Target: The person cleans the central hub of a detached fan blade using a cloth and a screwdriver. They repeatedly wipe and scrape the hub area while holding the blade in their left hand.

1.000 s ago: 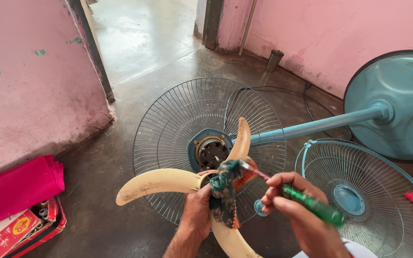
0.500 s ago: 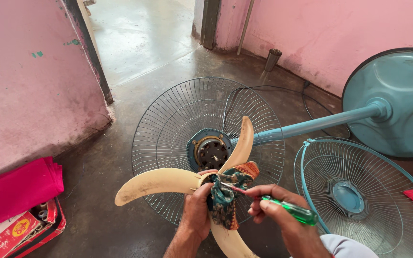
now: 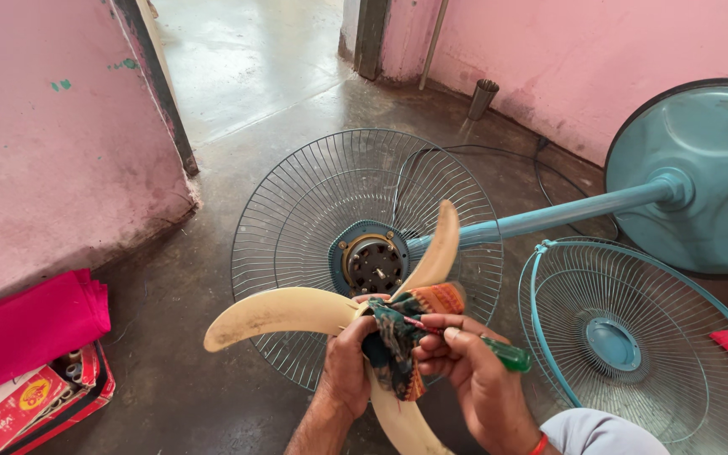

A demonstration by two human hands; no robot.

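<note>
Down on the floor [image 3: 212, 354], near its front edge, a person holds a cream fan blade [image 3: 284, 310] that is off its fan. The left hand [image 3: 349, 364] is closed tight around the middle hub of the blade and a patterned rag [image 3: 395, 341]. The right hand [image 3: 473, 375] is closed around a screwdriver with a green handle [image 3: 507, 355], and its tip pokes into the rag at the hub. So the fan looks taken apart already: the front grill [image 3: 634, 354] lies by itself toward the right side of the floor, and the motor [image 3: 374, 263] sits bare in the back grill [image 3: 313, 211], just behind the blade. My guess is that the hub is being cleaned now, and putting the fan back together is not yet done. The blade has three long wings, looks yellowed and a bit dull, and one wing points up toward the blue pole [image 3: 575, 211].
</note>
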